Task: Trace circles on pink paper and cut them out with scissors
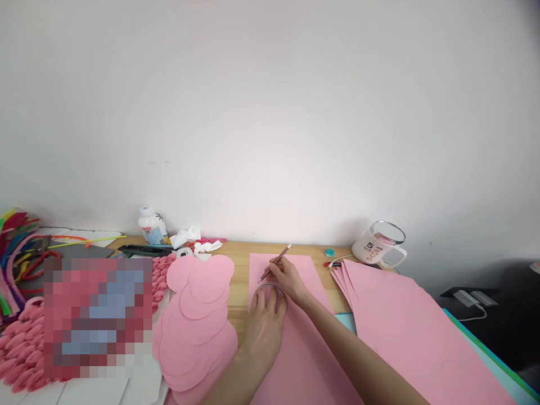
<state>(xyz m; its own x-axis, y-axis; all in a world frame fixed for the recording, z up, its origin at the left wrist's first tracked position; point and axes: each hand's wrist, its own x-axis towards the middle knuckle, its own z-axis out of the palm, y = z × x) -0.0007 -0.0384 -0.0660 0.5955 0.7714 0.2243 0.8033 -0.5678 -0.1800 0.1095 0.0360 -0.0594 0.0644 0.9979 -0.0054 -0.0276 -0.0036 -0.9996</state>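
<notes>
A thin round ring (272,287) lies flat on a pink sheet (295,354), near the sheet's far end, in the middle of the wooden counter (238,281). The left hand (264,320) rests on the ring with its fingers spread flat, gripping nothing. The right hand (290,279), just beyond it, pinches a slim pen (276,262) in narrowed fingers, with the tip down on the sheet at the ring's far edge. A pile of cut pink circles (198,320) lies to the left, and a fanned stack of pink sheets (400,320) to the right. A mug (377,245) and a small bottle (152,226) stand by the wall, with coloured pipe cleaners (17,247) at the far left.
</notes>
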